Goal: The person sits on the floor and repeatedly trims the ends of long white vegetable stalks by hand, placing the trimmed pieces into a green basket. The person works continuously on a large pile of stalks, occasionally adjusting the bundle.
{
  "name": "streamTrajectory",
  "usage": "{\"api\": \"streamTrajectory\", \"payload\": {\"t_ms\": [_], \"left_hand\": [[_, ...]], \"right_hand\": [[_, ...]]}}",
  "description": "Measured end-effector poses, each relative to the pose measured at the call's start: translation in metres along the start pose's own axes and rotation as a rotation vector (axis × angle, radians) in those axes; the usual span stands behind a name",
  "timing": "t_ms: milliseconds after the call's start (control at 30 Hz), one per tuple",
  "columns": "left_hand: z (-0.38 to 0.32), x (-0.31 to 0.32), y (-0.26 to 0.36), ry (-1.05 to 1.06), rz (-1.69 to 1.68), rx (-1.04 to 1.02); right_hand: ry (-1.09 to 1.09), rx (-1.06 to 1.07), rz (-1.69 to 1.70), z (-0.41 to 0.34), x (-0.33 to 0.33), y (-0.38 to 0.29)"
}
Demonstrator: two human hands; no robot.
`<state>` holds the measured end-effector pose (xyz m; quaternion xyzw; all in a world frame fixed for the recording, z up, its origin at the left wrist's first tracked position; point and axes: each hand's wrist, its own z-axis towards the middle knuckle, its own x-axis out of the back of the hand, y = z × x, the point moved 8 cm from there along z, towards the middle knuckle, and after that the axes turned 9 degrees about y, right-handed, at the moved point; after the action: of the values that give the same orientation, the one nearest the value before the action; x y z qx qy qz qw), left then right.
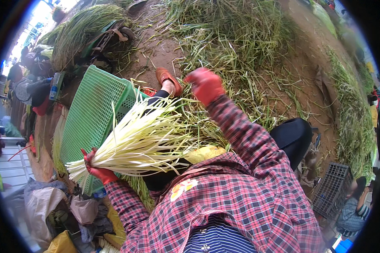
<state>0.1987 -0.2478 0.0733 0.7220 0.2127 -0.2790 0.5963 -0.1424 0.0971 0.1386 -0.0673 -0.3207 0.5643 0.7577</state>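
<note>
My left hand (98,167), in a red glove, grips a thick bundle of pale yellow blanched chives (139,142) near its white stalk ends. The loose leaf tips fan out to the right, across my lap. Close behind the bundle stands an upturned green plastic crate (90,110) with a mesh surface. My right hand (205,85), also red-gloved, is raised above the leaf litter, apart from the chives. Motion blurs it, and whether its curled fingers hold anything is unclear.
Cut green leaves (234,41) cover much of the dirt floor ahead. A heaped cart (85,34) stands upper left. Cloths and bags (47,202) lie lower left. Black crates (332,189) are at right, beside another person (351,212). More people (34,85) sit at left.
</note>
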Motion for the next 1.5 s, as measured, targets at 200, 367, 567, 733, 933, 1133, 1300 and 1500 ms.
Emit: {"api": "streamTrajectory", "payload": {"t_ms": [200,367,567,733,933,1133,1300,1500], "left_hand": [[0.013,0.039,0.001,-0.004,-0.036,-0.009],[0.004,0.051,-0.014,-0.125,-0.107,0.073],[0.021,0.069,-0.015,-0.285,-0.236,0.154],[0.014,0.074,-0.013,-0.383,-0.363,0.222],[0.015,0.08,-0.018,-0.162,-0.35,0.197],[0.004,0.074,-0.026,-0.189,-0.347,0.243],[0.003,0.087,-0.031,-0.064,-0.311,0.237],[0.001,0.088,-0.033,-0.11,-0.336,0.246]], "right_hand": [[-0.478,-0.974,-0.666,-0.061,0.1,0.133],[-0.765,-0.471,0.457,-0.072,0.015,-0.007],[-0.928,-0.069,0.008,-0.102,-0.052,-0.094],[-0.707,-0.053,0.113,-0.11,-0.022,-0.061],[-1.296,-0.565,-0.724,-0.135,0.036,0.075],[-0.43,-0.948,1.049,-0.091,-0.047,-0.02],[-0.46,-0.98,1.045,-0.096,-0.088,-0.057],[-0.632,-1.297,1.155,-0.124,-0.108,-0.06]]}}
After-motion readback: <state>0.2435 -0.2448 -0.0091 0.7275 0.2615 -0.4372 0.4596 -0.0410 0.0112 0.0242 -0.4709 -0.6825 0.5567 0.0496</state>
